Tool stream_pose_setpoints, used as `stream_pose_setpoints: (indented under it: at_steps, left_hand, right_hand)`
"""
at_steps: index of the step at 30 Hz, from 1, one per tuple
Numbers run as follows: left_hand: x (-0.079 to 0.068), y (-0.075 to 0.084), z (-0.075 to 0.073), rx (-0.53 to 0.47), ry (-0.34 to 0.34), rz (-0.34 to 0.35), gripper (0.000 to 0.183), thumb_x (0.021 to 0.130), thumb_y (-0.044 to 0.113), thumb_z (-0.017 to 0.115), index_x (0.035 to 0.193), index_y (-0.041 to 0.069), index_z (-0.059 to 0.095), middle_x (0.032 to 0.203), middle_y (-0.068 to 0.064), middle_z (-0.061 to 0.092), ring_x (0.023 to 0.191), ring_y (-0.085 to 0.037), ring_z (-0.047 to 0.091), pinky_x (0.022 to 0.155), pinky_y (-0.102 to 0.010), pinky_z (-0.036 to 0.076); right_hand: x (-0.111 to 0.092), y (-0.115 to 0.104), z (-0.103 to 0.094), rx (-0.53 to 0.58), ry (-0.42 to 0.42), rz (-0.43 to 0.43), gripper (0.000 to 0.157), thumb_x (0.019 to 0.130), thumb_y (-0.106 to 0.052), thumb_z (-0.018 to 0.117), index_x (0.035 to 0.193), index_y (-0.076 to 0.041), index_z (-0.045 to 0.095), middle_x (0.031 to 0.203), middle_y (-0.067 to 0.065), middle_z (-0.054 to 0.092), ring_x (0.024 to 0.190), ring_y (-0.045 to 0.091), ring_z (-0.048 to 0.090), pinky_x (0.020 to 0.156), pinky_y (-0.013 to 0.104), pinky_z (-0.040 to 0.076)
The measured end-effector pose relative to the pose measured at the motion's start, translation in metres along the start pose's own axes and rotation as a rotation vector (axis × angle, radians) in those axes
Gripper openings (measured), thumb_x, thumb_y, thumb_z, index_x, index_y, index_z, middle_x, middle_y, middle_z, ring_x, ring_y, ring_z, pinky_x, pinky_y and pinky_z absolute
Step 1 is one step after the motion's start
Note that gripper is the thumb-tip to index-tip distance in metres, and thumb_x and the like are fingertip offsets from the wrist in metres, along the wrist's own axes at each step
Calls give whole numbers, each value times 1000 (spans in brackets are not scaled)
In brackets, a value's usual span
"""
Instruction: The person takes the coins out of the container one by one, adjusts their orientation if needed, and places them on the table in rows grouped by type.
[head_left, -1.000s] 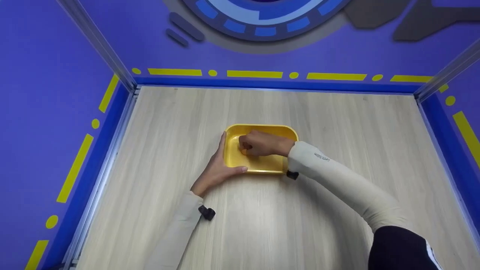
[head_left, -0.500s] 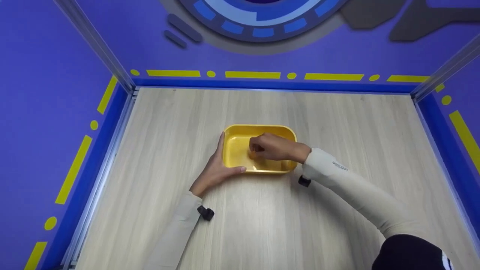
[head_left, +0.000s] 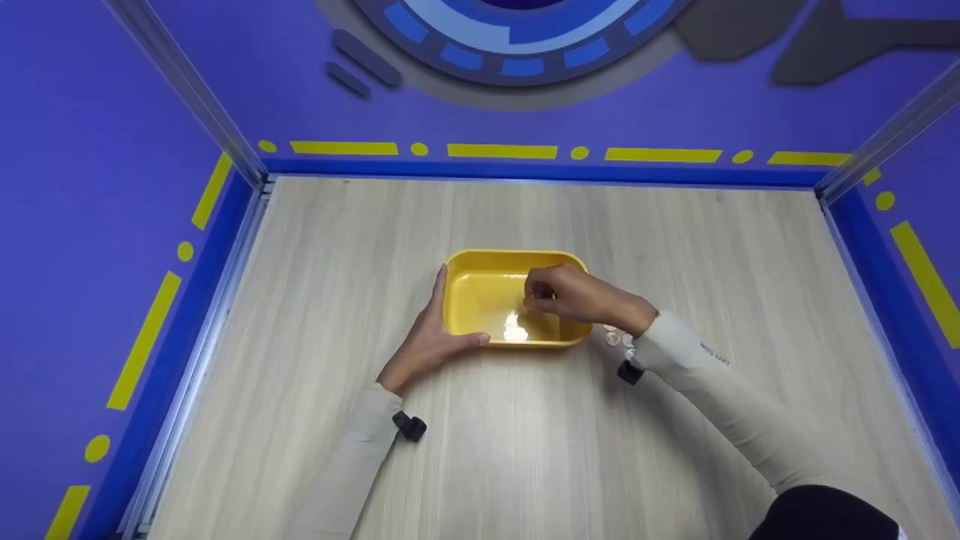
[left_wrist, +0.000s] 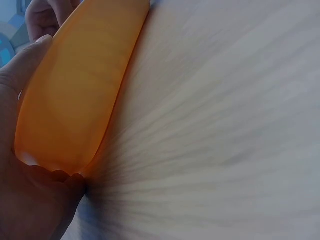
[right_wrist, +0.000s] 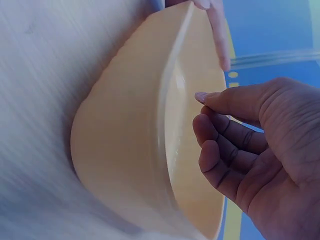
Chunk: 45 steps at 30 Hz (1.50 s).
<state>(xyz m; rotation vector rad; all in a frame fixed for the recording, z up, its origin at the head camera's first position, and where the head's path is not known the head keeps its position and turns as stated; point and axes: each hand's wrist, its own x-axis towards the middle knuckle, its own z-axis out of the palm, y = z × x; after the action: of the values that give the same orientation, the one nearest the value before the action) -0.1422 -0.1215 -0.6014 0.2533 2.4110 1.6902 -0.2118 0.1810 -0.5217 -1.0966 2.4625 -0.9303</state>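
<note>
A yellow plastic box (head_left: 484, 304) stands open-topped on the table. My left hand (head_left: 427, 337) holds its near left corner, thumb along the front rim and fingers against the left side; the left wrist view shows this hand (left_wrist: 30, 200) around the box end. Over the box's right part, my right hand (head_left: 570, 292) has its fingers curled and pinches a small coppery coin (right_wrist: 200, 97) between thumb and forefinger, seen edge-on in the right wrist view. Several coins (head_left: 613, 339) lie on the table beside the box's right end, partly hidden by the right wrist.
The pale wood-grain table (head_left: 480, 450) is bounded by a blue-purple back wall (head_left: 495, 120) and side walls with yellow dashes. Black wrist cameras (head_left: 410, 426) sit on both sleeves.
My right hand has moved rightward across the box, its fingers still curled. Coins right of the box have come into view from under the right wrist. My left hand stays on the box.
</note>
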Motion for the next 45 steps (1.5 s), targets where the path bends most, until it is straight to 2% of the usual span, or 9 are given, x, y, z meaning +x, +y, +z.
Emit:
stream_pose_setpoints:
  at_steps: [8, 18, 27, 35, 45]
  left_hand:
    - [0, 0, 1, 1, 5, -7, 148, 76, 48, 101, 179, 24, -3, 136, -10, 64, 108, -23, 61, 103, -41, 48]
    - [-1, 0, 1, -9, 8, -10, 147, 77, 47, 101, 179, 23, -2, 136, -11, 64, 108, -24, 60, 106, -42, 46]
    - [0, -1, 1, 1, 8, 4, 146, 77, 46, 100, 179, 26, -2, 144, -13, 61, 114, -26, 59, 109, -44, 45]
    - [-1, 0, 1, -12, 10, -6, 146, 77, 44, 101, 179, 28, -2, 138, -13, 64, 111, -25, 59, 109, -44, 44]
    - [-1, 0, 1, -14, 7, 1, 146, 77, 45, 100, 179, 24, -2, 136, -12, 64, 110, -25, 59, 107, -43, 45]
  right_hand:
    - [-24, 8, -12, 78, 82, 73, 5, 103, -11, 79, 105, -8, 76, 88, 0, 72, 77, 17, 63, 69, 30, 53]
    - [-50, 20, -16, 126, 152, 142, 6, 101, -9, 81, 106, -9, 77, 94, 0, 76, 85, 17, 68, 77, 27, 56]
    - [-70, 31, -18, 167, 270, 214, 8, 103, -14, 81, 107, -8, 79, 89, 3, 75, 76, 21, 64, 68, 28, 54]
    - [-85, 43, -11, 264, 302, 238, 11, 102, -14, 81, 109, -6, 79, 91, 8, 74, 77, 20, 64, 66, 23, 53]
    - [-104, 50, -2, 340, 347, 288, 12, 103, -12, 80, 110, -3, 77, 95, 13, 75, 81, 23, 68, 70, 22, 55]
